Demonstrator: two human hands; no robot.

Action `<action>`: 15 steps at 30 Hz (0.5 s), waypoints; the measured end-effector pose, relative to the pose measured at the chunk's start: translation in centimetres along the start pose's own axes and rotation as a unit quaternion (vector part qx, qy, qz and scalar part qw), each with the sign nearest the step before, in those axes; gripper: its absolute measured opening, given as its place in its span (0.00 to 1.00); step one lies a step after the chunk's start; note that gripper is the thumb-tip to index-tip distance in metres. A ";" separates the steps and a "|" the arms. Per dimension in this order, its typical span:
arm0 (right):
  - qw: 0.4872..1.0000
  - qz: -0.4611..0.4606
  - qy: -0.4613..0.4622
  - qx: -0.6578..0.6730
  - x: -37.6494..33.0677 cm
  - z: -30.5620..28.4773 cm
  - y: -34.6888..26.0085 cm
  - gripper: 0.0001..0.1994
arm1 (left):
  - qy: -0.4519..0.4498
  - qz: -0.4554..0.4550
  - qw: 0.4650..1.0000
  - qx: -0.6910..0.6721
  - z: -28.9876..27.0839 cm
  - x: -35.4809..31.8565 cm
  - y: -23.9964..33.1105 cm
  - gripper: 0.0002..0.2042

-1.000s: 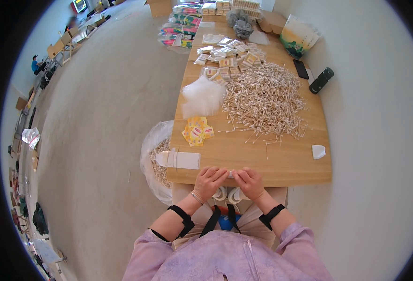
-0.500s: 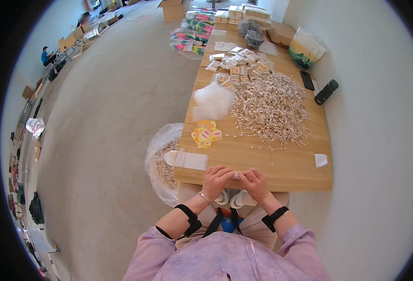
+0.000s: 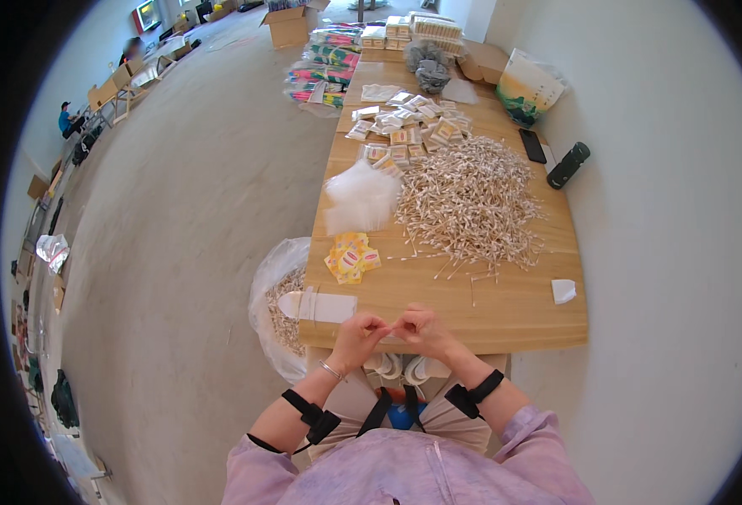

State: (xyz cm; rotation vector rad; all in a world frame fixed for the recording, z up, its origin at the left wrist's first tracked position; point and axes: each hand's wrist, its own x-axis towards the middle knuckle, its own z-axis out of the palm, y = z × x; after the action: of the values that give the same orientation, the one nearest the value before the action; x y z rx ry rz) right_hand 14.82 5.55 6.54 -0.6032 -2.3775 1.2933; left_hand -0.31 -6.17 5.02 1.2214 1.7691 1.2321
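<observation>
Both hands work at the near edge of the tan wooden table (image 3: 514, 330), taken here as the clock centre; the left bare hand (image 3: 356, 340) and the right bare hand (image 3: 422, 330) meet fingertip to fingertip, each in a thumb-and-finger pinch on one small pale item (image 3: 393, 338), mostly hidden and not identifiable; the opposed pinch presumably steadies so slight a thing from both ends; at 1 o'clock lies one loose heap of white-tipped, wooden-stemmed cotton swabs (image 3: 472, 202), likely spread low for easy pick-up; at 11 o'clock lies one overlapping cluster of yellow-and-white printed cards (image 3: 352, 259), several, exact count obscured; beyond it rests one batch of translucent thin plastic sleeves (image 3: 358, 200), too merged to count, probably kept flat and within left-hand reach; at 10 o'clock one white, round-ended flat strip (image 3: 335, 308) overhangs the table's side; at 9 o'clock, below table level, stands one open clear plastic bag (image 3: 261, 295) of swabs; at 12 o'clock lie many small clear-wrapped packets (image 3: 404, 135), overlapped beyond exact count; one black phone (image 3: 532, 146) and one dark cylindrical bottle (image 3: 569, 166) sit between 1 and 2 o'clock, apparently set against the wall side to stay out of the way.
</observation>
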 end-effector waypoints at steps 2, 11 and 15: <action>1.000 0.013 -0.014 0.010 0.3 0.2 -0.1 0.02 | 0.011 0.041 0.998 0.035 -0.1 0.0 -0.3 0.06; 0.982 0.115 -0.029 0.144 1.6 1.4 2.3 0.05 | 0.044 -0.057 0.995 -0.076 -1.4 0.4 0.0 0.06; 0.964 0.169 -0.033 0.203 3.2 0.1 0.4 0.04 | 0.037 -0.060 0.992 -0.102 -1.7 1.4 -0.1 0.06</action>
State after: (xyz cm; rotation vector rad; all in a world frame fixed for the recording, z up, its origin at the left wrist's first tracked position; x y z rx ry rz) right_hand 12.18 7.40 6.51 -0.8693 -2.0202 1.9089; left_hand -2.26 -5.43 5.54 0.9513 1.6942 1.3659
